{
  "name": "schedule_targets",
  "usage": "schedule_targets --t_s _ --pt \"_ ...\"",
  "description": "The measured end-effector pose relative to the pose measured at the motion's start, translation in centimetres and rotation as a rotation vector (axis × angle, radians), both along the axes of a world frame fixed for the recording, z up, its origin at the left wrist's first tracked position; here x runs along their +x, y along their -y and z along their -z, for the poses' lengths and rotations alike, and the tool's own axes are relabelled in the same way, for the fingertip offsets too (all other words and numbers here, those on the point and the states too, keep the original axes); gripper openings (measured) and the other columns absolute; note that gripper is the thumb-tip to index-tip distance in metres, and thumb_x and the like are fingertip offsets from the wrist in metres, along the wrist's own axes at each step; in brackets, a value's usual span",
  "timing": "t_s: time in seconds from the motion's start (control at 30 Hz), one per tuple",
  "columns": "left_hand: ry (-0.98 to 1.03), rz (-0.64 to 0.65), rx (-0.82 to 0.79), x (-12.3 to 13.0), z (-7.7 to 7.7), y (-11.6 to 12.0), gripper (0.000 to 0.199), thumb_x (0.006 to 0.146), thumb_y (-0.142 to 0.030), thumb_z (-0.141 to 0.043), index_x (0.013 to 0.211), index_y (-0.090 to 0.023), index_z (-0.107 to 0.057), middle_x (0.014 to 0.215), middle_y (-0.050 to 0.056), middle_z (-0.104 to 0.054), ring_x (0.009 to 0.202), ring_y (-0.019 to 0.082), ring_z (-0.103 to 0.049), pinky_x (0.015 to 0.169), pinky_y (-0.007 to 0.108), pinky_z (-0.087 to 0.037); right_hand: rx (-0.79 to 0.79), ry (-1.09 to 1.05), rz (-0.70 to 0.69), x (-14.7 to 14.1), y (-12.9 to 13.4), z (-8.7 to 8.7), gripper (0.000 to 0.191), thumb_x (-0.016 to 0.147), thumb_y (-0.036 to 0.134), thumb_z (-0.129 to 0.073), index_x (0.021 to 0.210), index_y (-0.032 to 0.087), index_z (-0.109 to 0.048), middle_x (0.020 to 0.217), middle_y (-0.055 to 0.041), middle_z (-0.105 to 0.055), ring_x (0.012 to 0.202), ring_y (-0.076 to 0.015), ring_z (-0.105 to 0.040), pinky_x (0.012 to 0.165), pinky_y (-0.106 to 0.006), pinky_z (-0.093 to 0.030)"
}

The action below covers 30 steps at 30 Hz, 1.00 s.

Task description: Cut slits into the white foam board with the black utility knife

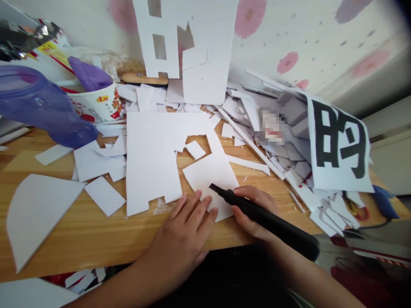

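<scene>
My right hand point(255, 209) is wrapped round a thick black tool with a narrow flat tip point(272, 218); whether that tip is a blade or a marker nib I cannot tell. The tip is over a small white board piece point(212, 173) near the table's front edge. Flat, with fingers spread, my left hand point(189, 226) rests on the lower left part of that piece. Just left of it lies a larger white board point(150, 158) with notched cutouts. A small loose offcut point(195, 150) sits in its upper opening.
A tall white cutout board point(205, 81) leans on the wall. White scraps point(289, 149) pile up at right, beside a sheet with a black character point(340, 149) and scissors point(361, 211). At left stand a purple translucent container point(35, 102), a paper cup point(96, 102) and a curved board point(40, 214).
</scene>
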<state>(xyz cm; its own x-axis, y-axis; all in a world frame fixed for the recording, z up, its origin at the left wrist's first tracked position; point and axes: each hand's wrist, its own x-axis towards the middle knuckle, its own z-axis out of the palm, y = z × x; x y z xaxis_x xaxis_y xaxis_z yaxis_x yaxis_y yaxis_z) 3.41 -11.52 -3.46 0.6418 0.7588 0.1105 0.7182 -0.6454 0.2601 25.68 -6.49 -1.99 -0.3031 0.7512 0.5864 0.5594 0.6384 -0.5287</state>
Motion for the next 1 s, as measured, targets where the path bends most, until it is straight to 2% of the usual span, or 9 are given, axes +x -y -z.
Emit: schedule_targets --t_s 0.1,0.27,0.33,0.47,0.67,1.0 --pt "0.002 -0.006 -0.004 0.0 0.0 0.0 0.079 0.075 -0.043 -0.073 0.143 -0.021 -0.040 0.154 0.009 -0.034 0.142 0.033 -0.026 0.116 0.050 -0.022 0.000 0.023 -0.081 0.2 -0.2 0.0 0.029 0.075 0.018 -0.066 0.103 0.022 -0.060 0.084 -0.0040 -0.071 0.072 -0.0172 -0.071 0.065 -0.027 -0.059" --pt "0.039 -0.031 -0.009 0.1 0.1 0.0 0.086 0.069 -0.045 -0.079 0.142 -0.021 -0.040 0.154 0.009 -0.034 0.143 0.031 -0.025 0.118 0.047 -0.016 0.011 0.157 -0.321 1.4 -1.2 -0.8 0.034 0.079 0.016 -0.066 0.112 0.019 -0.060 0.097 -0.0101 -0.070 0.087 -0.0193 -0.069 0.075 -0.033 -0.059" --pt "0.047 -0.043 -0.009 0.3 0.1 0.0 0.088 0.067 -0.045 -0.081 0.142 -0.021 -0.041 0.153 0.009 -0.035 0.143 0.031 -0.025 0.118 0.047 -0.014 0.009 0.188 -0.359 1.7 -1.6 -1.0 0.035 0.081 0.015 -0.066 0.115 0.020 -0.059 0.101 -0.0106 -0.070 0.092 -0.0200 -0.068 0.078 -0.034 -0.058" --pt "0.043 -0.065 -0.010 0.4 -0.1 0.1 0.085 0.067 -0.047 -0.080 0.140 -0.022 -0.044 0.152 0.008 -0.038 0.141 0.032 -0.029 0.116 0.048 -0.014 0.015 0.225 -0.393 1.8 -1.6 -1.2 0.039 0.081 0.015 -0.067 0.119 0.018 -0.058 0.100 -0.0111 -0.070 0.094 -0.0206 -0.068 0.079 -0.034 -0.059" --pt "0.007 -0.072 -0.021 0.6 -0.6 -0.1 0.082 0.068 -0.046 -0.079 0.139 -0.023 -0.045 0.151 0.008 -0.039 0.140 0.032 -0.031 0.111 0.053 -0.022 0.071 0.234 -0.370 1.8 -0.5 -1.5 0.042 0.080 0.012 -0.066 0.121 0.016 -0.056 0.095 -0.0117 -0.071 0.091 -0.0206 -0.067 0.076 -0.035 -0.060" --pt "0.027 -0.097 -0.034 0.7 -0.9 0.0 0.080 0.067 -0.042 -0.081 0.137 -0.022 -0.047 0.148 0.009 -0.044 0.137 0.034 -0.036 0.110 0.057 -0.023 0.033 0.250 -0.333 4.4 3.0 -2.0 0.045 0.078 0.011 -0.067 0.122 0.012 -0.057 0.096 -0.0135 -0.072 0.093 -0.0226 -0.069 0.079 -0.035 -0.060"
